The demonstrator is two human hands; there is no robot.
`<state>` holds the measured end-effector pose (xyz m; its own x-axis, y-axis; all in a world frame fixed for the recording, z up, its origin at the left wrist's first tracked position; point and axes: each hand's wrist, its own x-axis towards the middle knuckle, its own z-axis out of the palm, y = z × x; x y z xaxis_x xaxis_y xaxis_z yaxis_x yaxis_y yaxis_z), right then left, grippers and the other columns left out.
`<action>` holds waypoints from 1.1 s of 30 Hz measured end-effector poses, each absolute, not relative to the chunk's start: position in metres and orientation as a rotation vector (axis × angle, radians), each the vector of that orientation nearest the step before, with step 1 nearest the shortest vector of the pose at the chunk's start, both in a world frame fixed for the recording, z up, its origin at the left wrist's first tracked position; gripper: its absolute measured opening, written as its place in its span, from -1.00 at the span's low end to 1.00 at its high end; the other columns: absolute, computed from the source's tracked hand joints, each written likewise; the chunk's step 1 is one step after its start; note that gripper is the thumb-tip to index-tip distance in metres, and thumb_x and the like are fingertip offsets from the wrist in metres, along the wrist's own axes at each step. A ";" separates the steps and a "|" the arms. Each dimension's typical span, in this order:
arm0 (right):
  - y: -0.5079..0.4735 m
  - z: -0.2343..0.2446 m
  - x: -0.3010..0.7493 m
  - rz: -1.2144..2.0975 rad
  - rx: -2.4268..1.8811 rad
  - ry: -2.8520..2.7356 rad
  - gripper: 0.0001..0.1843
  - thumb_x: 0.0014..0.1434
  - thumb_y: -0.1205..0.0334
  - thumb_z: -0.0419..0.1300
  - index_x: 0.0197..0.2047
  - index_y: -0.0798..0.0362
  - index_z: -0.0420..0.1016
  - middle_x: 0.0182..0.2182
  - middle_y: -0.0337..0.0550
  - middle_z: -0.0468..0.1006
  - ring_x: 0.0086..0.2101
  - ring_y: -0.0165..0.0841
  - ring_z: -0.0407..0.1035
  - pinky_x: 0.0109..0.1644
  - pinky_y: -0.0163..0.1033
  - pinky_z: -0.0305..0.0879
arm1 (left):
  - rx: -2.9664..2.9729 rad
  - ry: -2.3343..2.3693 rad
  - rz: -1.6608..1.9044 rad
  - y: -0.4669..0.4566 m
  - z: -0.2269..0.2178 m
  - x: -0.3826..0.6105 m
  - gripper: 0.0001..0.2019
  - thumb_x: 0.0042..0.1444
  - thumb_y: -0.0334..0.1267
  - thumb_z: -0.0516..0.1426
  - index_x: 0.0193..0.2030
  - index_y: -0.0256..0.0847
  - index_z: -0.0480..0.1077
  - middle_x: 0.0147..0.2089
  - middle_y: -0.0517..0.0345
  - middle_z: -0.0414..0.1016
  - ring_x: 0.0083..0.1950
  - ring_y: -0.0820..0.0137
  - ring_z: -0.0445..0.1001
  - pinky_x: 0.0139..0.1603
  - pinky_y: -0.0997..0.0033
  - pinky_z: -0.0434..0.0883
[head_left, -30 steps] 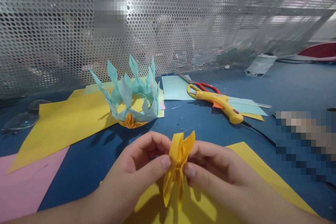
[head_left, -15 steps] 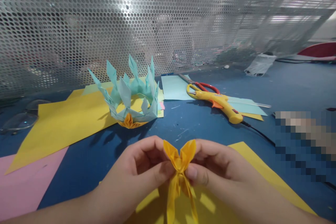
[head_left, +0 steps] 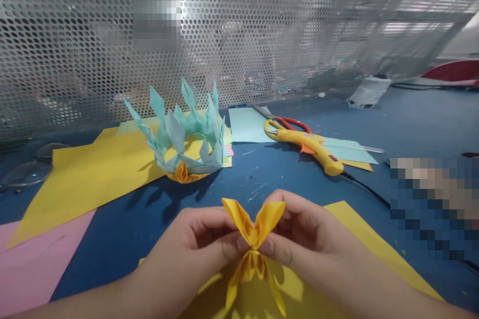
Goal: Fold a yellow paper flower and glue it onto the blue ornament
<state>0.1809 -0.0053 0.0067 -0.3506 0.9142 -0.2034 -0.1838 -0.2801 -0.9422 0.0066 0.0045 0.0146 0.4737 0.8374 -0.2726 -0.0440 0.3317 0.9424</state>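
Note:
Both hands pinch a folded yellow paper piece point(head_left: 253, 239) at its narrow waist, low in the middle of the view. My left hand point(head_left: 194, 254) grips it from the left with thumb and fingers closed. From the right, my right hand point(head_left: 303, 244) holds the same spot. Two pointed flaps spread upward above the pinch and two more hang below it. A light blue spiky paper crown point(head_left: 183, 134) with an orange folded piece under it stands farther back on the blue table.
A yellow sheet point(head_left: 366, 249) lies under my hands, a large yellow sheet point(head_left: 90, 174) and a pink sheet point(head_left: 33, 269) at left. Yellow-handled scissors point(head_left: 310, 144) rest on light blue paper at right. A perforated metal screen point(head_left: 262, 25) walls the back.
The yellow piece went from a closed upright fold to an open shape; its upper flaps spread apart and the lower flaps splayed out. My hands sank slightly.

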 end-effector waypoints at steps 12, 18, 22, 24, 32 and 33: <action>0.005 0.008 0.196 1.072 -1.274 -1.751 -0.91 0.18 0.26 0.12 -0.38 -0.02 0.32 -0.47 -0.29 0.38 -0.45 -0.42 0.29 -0.37 -0.31 0.25 | 1.007 1.016 0.817 0.007 0.011 0.009 -0.77 -0.06 -0.20 0.34 -0.50 -0.21 0.38 -0.44 0.25 0.46 -0.40 0.47 0.34 -0.37 0.54 0.28; 0.050 0.005 0.241 0.005 -1.675 -1.913 -0.76 0.21 0.06 0.12 -0.15 0.04 0.35 -0.17 0.01 0.46 -0.13 -0.11 0.33 -0.03 -0.04 0.25 | 0.890 0.961 0.814 0.007 0.002 0.003 -0.82 0.16 -0.23 0.22 -0.39 -0.17 0.31 -0.34 0.22 0.58 -0.32 0.47 0.43 -0.28 0.53 0.34; 0.073 -0.008 0.266 -0.120 -1.968 -1.856 -0.46 0.11 -0.01 0.25 -0.02 0.28 0.38 -0.11 0.28 0.43 0.00 0.15 0.25 0.05 0.17 0.17 | 0.882 0.922 0.810 0.008 0.003 0.003 -0.77 0.18 -0.26 0.20 -0.43 -0.15 0.24 -0.35 0.28 0.59 -0.33 0.49 0.43 -0.34 0.56 0.33; 0.079 -0.011 0.273 -0.107 -2.080 -1.831 -0.52 0.17 0.03 0.23 0.01 0.24 0.40 -0.09 0.18 0.45 -0.01 0.04 0.31 0.02 0.14 0.25 | 0.865 0.932 0.811 0.008 0.005 0.003 -0.76 0.16 -0.27 0.22 -0.44 -0.15 0.23 -0.36 0.29 0.59 -0.33 0.50 0.44 -0.33 0.57 0.33; 0.084 0.002 0.274 0.133 -2.362 -1.691 -0.66 0.29 0.16 0.17 0.09 0.08 0.37 0.01 -0.05 0.45 -0.11 -0.23 0.44 -0.08 -0.02 0.43 | 0.805 0.997 0.853 0.006 0.005 0.001 -0.75 0.10 -0.20 0.28 -0.45 -0.20 0.31 -0.36 0.26 0.59 -0.31 0.53 0.44 -0.27 0.57 0.30; 0.084 0.004 0.275 0.166 -2.375 -1.675 -0.66 0.28 0.16 0.17 0.09 0.08 0.37 0.01 -0.05 0.45 -0.11 -0.23 0.44 -0.08 -0.02 0.43 | 0.795 0.998 0.860 0.006 0.005 0.001 -0.75 0.10 -0.20 0.28 -0.45 -0.21 0.32 -0.36 0.25 0.59 -0.31 0.53 0.43 -0.26 0.57 0.30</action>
<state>0.2745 0.0840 0.0038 0.3400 0.9396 0.0398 0.9135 -0.3200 -0.2511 0.0005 0.0064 0.0046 0.2906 0.8831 -0.3684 -0.2344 0.4389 0.8674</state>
